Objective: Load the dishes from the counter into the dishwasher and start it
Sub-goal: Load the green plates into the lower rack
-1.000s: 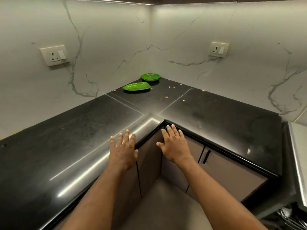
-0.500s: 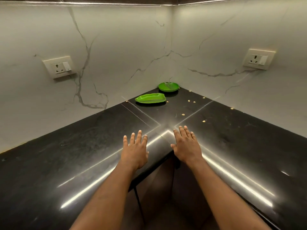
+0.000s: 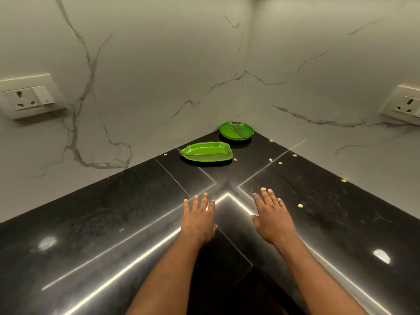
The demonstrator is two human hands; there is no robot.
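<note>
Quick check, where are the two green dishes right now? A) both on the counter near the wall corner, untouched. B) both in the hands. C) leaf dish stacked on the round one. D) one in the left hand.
A: the leaf-shaped dish and the round plate lie apart on the black counter, ahead of the left hand and right hand, both empty with straight fingers.
</note>
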